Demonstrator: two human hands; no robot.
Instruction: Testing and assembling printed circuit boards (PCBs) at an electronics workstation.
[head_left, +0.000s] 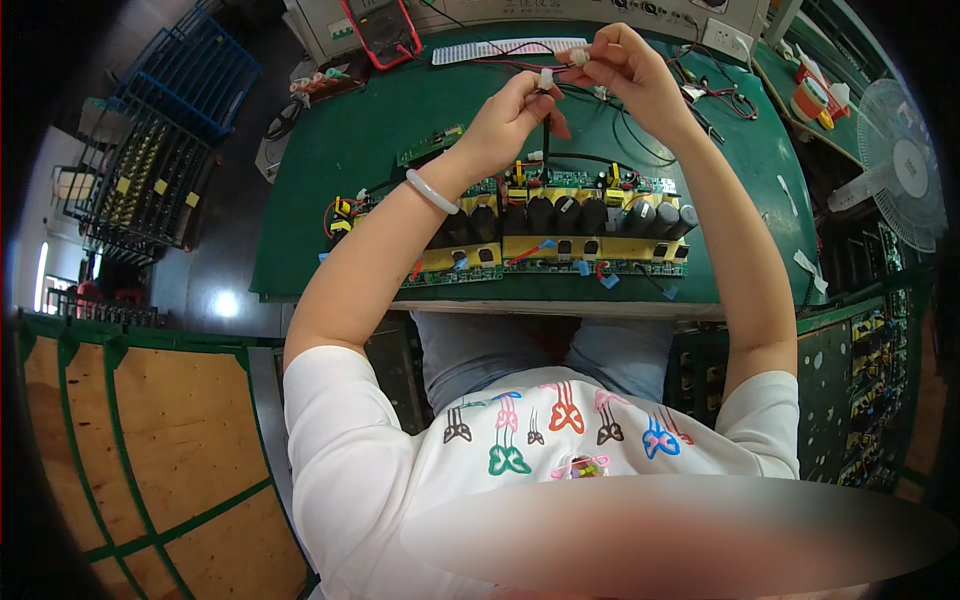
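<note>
My left hand [508,122] pinches a white plug connector [546,78] on a black cable [546,150] that runs down toward the circuit boards. Just right of it and slightly farther away, my right hand [632,78] grips a second, cream-coloured connector [579,58] with thin wires at it. The two connectors are close together but apart. Below my hands lie a right circuit board [597,250] and a left circuit board [455,262], side by side, with black capacitors, yellow parts and blue-tipped leads. My left forearm hides part of the left board.
Green mat [340,150] covers the bench. At its back stand a red multimeter [383,35] and a grey instrument [520,18]; loose test leads [735,105] lie at right. A white fan [905,165] is beyond the right edge. Board racks [140,190] stand at left.
</note>
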